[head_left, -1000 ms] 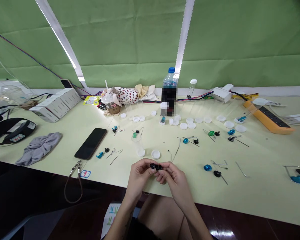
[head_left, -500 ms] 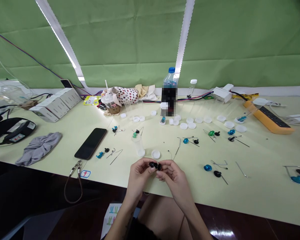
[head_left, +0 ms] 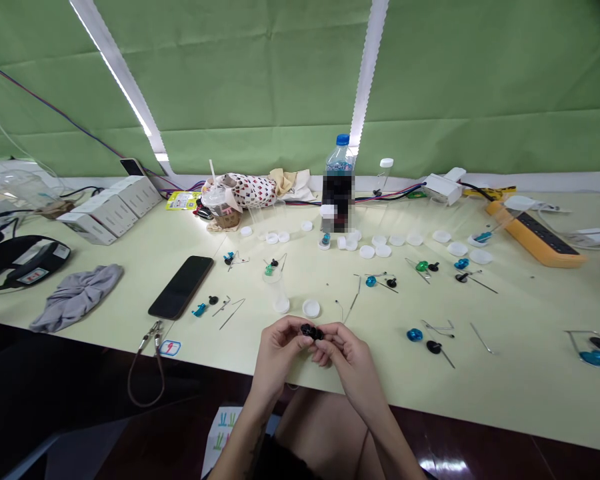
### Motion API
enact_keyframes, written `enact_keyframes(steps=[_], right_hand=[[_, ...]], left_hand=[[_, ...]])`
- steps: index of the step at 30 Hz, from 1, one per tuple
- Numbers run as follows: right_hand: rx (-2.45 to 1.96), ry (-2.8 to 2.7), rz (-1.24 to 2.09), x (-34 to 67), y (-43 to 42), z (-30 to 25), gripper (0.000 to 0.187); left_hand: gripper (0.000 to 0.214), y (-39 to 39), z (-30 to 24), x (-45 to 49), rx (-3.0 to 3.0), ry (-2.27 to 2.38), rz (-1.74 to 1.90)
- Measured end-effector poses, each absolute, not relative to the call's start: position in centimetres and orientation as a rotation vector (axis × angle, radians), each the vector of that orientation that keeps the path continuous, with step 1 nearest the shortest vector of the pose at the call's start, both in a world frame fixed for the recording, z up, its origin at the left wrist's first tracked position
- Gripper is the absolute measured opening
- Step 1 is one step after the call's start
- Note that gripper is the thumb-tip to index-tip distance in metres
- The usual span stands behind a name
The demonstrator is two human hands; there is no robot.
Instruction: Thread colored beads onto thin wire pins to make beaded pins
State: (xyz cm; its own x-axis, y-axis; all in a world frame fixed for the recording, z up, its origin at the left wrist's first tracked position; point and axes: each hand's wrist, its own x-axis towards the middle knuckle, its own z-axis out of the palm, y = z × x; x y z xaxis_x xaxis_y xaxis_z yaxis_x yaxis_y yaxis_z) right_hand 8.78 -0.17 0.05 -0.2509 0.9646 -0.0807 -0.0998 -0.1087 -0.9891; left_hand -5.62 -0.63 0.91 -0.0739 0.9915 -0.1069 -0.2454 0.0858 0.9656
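Small glossy black parts (head_left: 311, 331) sit pinched between my two hands at the table's front edge; their exact kind is too small to make out. The fingertips of my left hand (head_left: 280, 348) close on the left end. On the other end, my right hand (head_left: 346, 349) grips with thumb and fingers. Just beyond the hands lie a white cap (head_left: 311, 308) and a clear tube (head_left: 279, 293) standing on its white cap. A thin bent metal wire (head_left: 351, 301) rests on the table ahead of my right hand.
Blue pieces (head_left: 415, 335), black discs with stems (head_left: 434, 347) and bent wires lie in small groups. Several white caps (head_left: 367, 252) line the back before a dark drink bottle (head_left: 338, 193). A phone (head_left: 181, 288) and grey cloth (head_left: 77, 297) lie left, an orange power strip (head_left: 543, 240) right.
The black parts have shifted slightly between my fingertips, and my right fingers have curled a little differently. Everything on the table stays as it was.
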Motion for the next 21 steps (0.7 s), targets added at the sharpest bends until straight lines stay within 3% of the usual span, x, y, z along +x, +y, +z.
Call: enact_keyframes(steps=[21], right_hand=[[-1.083,-1.372,1.446,8.87,-0.21,-0.11,0.030]], left_hand=[[0.011,-0.57,0.76,-5.69,1.003,1.119,1.301]])
